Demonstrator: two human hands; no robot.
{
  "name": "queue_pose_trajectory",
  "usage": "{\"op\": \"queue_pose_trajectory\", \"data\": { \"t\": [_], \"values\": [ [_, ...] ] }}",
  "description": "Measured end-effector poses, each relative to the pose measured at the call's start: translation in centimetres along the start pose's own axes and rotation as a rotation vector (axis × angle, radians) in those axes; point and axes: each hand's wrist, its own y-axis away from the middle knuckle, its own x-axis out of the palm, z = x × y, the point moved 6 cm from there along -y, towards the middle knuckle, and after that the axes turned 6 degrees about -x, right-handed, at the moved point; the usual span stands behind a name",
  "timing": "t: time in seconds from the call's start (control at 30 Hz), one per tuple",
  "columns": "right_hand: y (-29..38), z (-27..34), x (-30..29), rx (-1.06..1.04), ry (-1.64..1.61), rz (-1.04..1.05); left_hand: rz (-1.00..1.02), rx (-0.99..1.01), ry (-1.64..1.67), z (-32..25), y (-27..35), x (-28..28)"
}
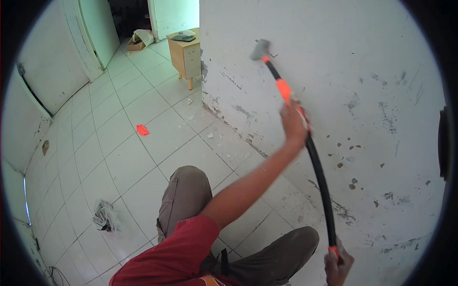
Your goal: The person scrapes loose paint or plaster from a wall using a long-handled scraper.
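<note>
A long-handled scraper [262, 50] with an orange and black handle rests its grey head on or close to the white plastered wall [343, 46]. My left hand [296, 119] grips the orange section of the handle below the head. Lower right, my right hand [338, 264] holds the orange tip at the other end of the black pole [322, 182]. The head looks blurred, so its blade edge is hard to make out. Patches of worn, chipped paint mark the wall around and below the pole.
Plaster crumbs [210, 136] lie on the tiled floor along the wall's base. An orange piece [142, 130] and a clear plastic bag [105, 216] lie further left. A wooden cabinet [183, 57] stands by the wall's corner; a box [136, 45] sits near the doorway. A cable [55, 275] is at lower left.
</note>
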Motion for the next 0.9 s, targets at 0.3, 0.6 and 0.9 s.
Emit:
{"op": "queue_pose_trajectory", "data": {
  "t": [0.3,0.6,0.9],
  "values": [
    [-0.6,1.1,1.4,-0.124,0.104,0.085,-0.018,-0.022,0.046,0.5,-0.6,-3.4],
    [-6.0,6.3,11.3,-0.149,0.16,0.14,-0.075,-0.011,0.081,-6.5,-9.1,-11.4],
    [4.0,-1.5,-1.8,-0.004,0.143,0.056,-0.069,-0.08,0.035,6.3,3.9,-3.7]
  ]
}}
